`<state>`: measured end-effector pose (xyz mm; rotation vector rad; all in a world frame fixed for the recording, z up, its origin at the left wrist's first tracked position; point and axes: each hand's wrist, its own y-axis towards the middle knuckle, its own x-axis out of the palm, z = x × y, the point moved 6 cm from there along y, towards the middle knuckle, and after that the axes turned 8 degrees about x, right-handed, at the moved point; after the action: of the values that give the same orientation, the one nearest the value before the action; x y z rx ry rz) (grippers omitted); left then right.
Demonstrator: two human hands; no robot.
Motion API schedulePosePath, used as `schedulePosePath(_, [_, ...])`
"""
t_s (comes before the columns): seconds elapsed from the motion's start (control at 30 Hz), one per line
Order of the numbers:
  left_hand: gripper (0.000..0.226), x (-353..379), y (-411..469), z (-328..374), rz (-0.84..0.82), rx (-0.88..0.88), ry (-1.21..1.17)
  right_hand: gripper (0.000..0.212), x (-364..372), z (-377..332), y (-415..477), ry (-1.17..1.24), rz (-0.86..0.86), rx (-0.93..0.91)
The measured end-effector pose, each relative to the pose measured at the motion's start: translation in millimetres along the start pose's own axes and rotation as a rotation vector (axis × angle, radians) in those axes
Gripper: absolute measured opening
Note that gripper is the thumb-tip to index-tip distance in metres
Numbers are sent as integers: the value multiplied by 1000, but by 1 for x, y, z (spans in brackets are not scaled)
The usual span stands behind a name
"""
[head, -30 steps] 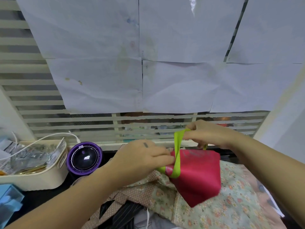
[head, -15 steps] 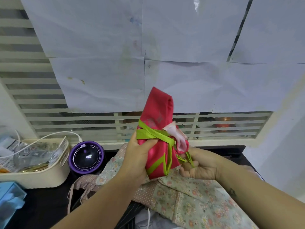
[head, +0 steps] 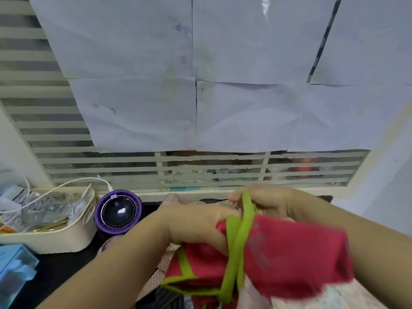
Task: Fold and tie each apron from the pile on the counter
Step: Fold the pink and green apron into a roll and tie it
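Seen from a head-worn camera looking down at two bare forearms that reach in from the bottom edge. Closest, along the lower edge, lies the pile (head: pixel 334 297) of loose aprons: a pale flowered one to the right and a dotted beige one to the left, spread over a dark worktop (head: pixel 55 273). Just above the pile is a red apron (head: pixel 289 253), folded into a thick bundle and bound around its middle by its own lime-green strap (head: pixel 236 248). Blur makes it hard to tell whether the bundle is touching the pile. The left hand (head: pixel 196 226) grips the bundle's left end, fingers curled over the top and thumb beneath, right where the strap crosses. The right hand (head: pixel 269 201), behind the bundle, pinches the strap's free end between curled fingers and holds it raised. This looks like the tying step for this apron, probably close to done. The cloth appears light, soft and floppy, so the folds would likely fall open if released. The surest hold seems to be at the wrapped middle, with the strap held taut. Further back on the left sit a blue box (head: pixel 13 266), a cream tray (head: pixel 55 239) of packets with a white cable (head: pixel 66 184) looping over it, and a round purple device (head: pixel 118 210). Beyond these rises a wall of cream slats (head: pixel 133 161) — its upper part is covered with sheets of white paper (head: pixel 234 97).
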<state>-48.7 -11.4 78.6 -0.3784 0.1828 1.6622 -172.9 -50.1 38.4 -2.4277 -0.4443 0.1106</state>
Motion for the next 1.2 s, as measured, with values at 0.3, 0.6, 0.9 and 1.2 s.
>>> schedulePosePath(0.3, [18, -15, 15, -57, 13, -321, 553, 6, 32, -64, -45, -54, 125, -299])
schedulePosePath(0.6, [35, -50, -3, -25, 442, -226, 768, 37, 15, -67, -65, 192, 406, -675])
schedulePosePath(0.9, [56, -64, -8, 5, 616, -53, 657, 29, 34, -81, -76, 115, 293, -627])
schedulePosePath(1.2, [9, -42, 27, 21, 427, -82, 1294, 11, 23, -120, -100, -84, 482, -743])
